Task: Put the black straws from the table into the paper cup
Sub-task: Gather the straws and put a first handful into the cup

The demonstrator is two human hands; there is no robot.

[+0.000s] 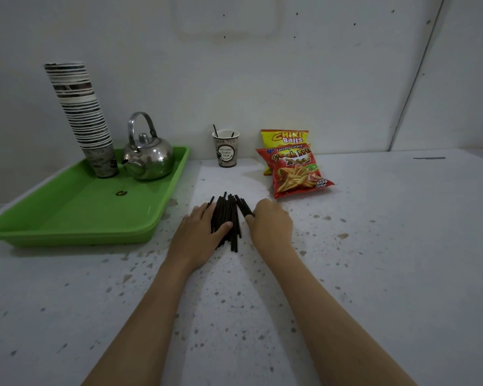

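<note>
A pile of black straws (226, 215) lies on the speckled surface (374, 260) between both hands. The left hand (200, 235) rests flat on the pile, fingers spread and unclenched. The right hand (272, 222) pinches a few straws at the pile's right edge. The paper cup (226, 149) stands upright well behind, by the wall, two straws already in it

Dim, flat light with soft shadows, glare on the kettle (148, 157) (edges bowed by the wide lens).
</note>
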